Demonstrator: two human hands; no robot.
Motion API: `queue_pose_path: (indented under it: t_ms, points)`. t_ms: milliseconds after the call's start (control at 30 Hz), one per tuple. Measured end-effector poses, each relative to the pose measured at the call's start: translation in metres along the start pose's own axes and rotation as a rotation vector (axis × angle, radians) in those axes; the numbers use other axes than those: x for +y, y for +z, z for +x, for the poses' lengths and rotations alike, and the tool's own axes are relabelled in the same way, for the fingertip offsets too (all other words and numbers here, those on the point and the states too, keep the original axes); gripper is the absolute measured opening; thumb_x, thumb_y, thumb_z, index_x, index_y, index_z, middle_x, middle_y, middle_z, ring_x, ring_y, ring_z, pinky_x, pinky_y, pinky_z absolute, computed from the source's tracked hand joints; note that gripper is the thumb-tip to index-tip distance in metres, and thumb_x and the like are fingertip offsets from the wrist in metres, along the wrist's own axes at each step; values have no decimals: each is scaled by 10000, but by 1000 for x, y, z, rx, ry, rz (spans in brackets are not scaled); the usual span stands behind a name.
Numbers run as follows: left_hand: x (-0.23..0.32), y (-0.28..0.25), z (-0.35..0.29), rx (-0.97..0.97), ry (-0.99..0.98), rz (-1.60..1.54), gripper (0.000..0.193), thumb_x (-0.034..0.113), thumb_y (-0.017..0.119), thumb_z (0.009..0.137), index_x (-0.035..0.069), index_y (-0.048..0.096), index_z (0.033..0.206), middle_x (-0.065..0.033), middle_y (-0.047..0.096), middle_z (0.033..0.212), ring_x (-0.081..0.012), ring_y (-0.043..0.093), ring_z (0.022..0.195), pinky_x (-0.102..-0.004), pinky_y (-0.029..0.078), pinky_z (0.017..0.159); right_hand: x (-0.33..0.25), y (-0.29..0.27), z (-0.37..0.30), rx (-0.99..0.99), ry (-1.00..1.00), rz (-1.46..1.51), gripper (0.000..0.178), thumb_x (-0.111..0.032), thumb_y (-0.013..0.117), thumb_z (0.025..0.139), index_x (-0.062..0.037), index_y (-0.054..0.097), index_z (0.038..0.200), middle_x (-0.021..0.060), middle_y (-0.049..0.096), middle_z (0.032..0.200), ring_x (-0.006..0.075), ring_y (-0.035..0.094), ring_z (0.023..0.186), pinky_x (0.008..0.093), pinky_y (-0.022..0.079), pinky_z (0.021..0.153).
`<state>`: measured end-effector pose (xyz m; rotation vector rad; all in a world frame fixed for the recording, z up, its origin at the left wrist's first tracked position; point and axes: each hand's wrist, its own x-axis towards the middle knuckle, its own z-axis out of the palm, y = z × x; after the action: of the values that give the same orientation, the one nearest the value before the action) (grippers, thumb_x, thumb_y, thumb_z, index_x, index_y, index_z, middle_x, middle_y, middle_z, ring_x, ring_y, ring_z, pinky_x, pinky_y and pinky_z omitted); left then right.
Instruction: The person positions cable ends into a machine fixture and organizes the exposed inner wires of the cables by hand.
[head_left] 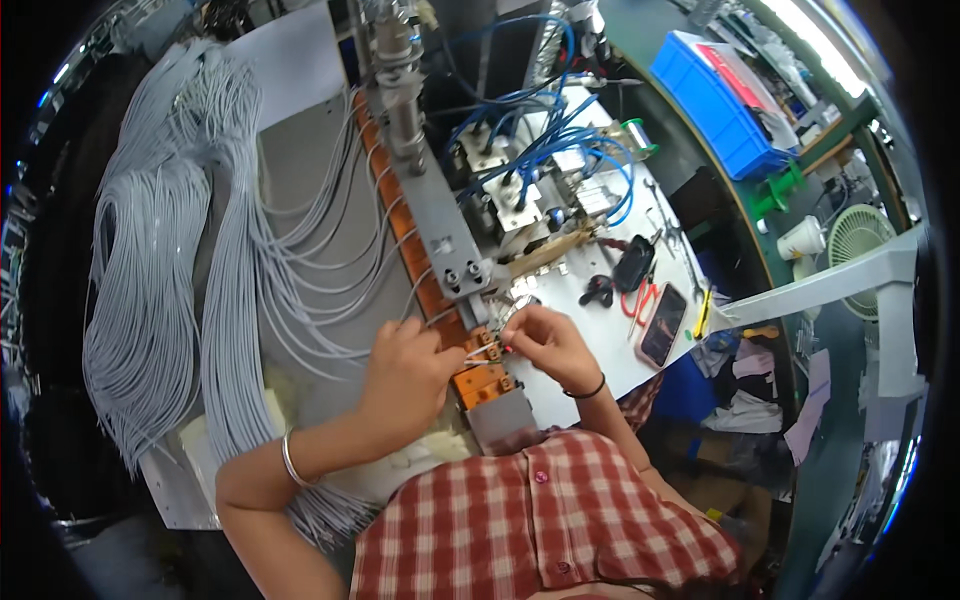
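Observation:
My left hand point(408, 378) is closed over the near end of a long orange fixture rail point(408, 245), its fingers pinched on a grey cable whose pale end point(482, 352) pokes out past the fingertips. Opposite it, my right hand point(556, 348) pinches thin wire ends, with a small red tip point(507, 349) showing just below its fingers. Between the hands sit small orange blocks point(482, 385) on the rail. A grey metal press bar point(440, 232) lies over the rail just beyond my fingers. Several grey cables point(325, 305) loop from the left into the rail.
Thick bundles of grey cable point(150, 300) cover the left side. Blue air hoses point(590, 140) tangle around metal clamps at the back. On the right lie a phone point(662, 326), red-handled scissors point(638, 302) and wrenches point(668, 225). Beyond stand a blue bin point(710, 110) and a fan point(862, 250).

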<state>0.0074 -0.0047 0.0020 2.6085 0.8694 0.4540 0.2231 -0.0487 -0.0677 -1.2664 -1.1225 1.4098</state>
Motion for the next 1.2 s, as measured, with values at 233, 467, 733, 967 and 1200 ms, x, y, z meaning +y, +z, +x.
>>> queue_pose_path:
  t_ms: [233,467,733,967,1200]
  points:
    - [-5,3,-2,84,2,-218,80,101,644,728,57,578,739,-83,542,686,-265,511,751,-375,386,675,-29,25,-8,-47,-71,38,115,-14,643,835,34,624,938,14,624,754,57,555,623,200,462,589]
    - [-5,-4,-3,49,-7,-83,68,58,632,710,49,565,702,-79,542,679,-261,508,740,-381,386,669,-28,18,-10,135,-20,94,68,-16,646,828,44,649,860,33,639,725,53,517,515,180,405,457]
    - [-3,-6,-1,46,-1,-76,78,50,626,701,53,552,677,-76,539,672,-256,502,733,-382,378,670,-26,12,-11,26,-25,261,76,-22,630,832,48,645,855,53,623,702,59,493,471,182,364,399]
    - [-5,0,-2,54,25,-96,79,45,625,705,54,553,674,-73,541,670,-258,503,738,-378,375,674,-23,3,-11,-310,119,513,57,1,631,816,51,626,843,86,626,709,80,508,471,195,382,392]
    - [0,-3,-2,39,-21,-67,37,58,633,735,56,597,738,-76,539,678,-254,499,744,-369,375,680,-29,7,-7,-36,8,262,29,27,637,808,34,609,807,68,617,698,85,534,495,196,399,403]
